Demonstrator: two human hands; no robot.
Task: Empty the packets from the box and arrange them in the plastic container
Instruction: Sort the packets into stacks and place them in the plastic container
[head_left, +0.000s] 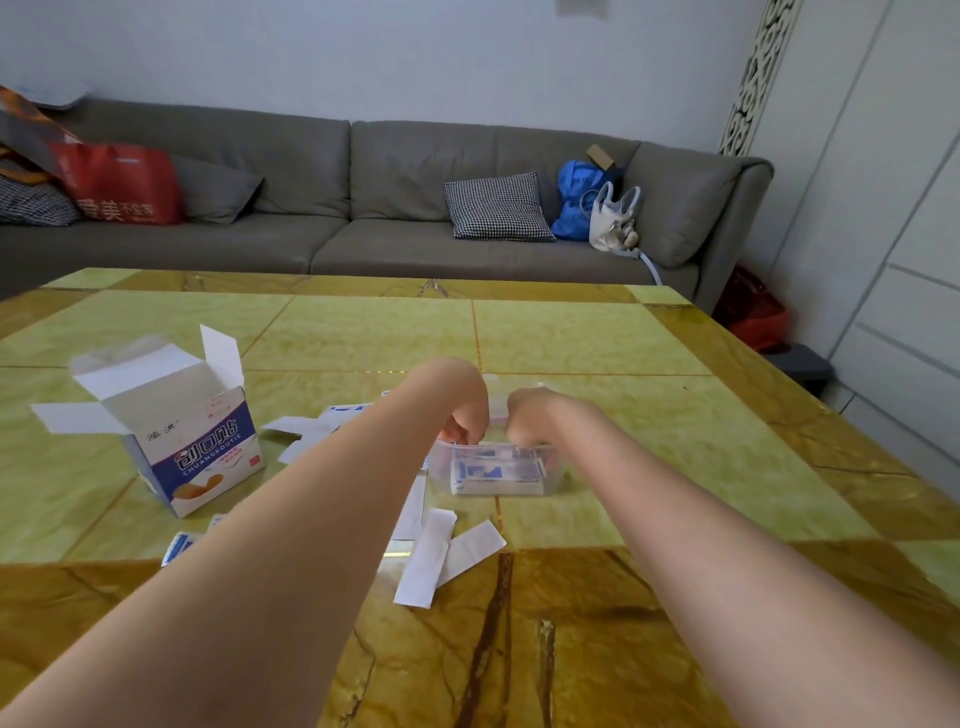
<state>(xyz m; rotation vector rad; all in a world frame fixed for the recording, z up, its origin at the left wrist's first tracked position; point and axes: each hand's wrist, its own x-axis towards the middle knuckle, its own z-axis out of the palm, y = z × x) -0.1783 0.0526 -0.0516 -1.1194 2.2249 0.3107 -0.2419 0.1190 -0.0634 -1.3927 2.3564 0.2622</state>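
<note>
Both my hands dip into the plastic container (550, 475) mid-tabletop (675, 457), left hand (465, 415) and right hand (530, 415) close together, fingers curled down out of sight; what they grip I cannot tell. Packets (496, 473) stand stacked inside. Loose packets (431, 556) lie partly under my forearm. The opened box (192, 441) stands left.

Even soft daylight — faint shadows | mild table (597, 332) glare | wide-angle edge bending

left hand (464, 410): bare, no rings | right hand (527, 415): bare | forearms: unsleeved
</note>
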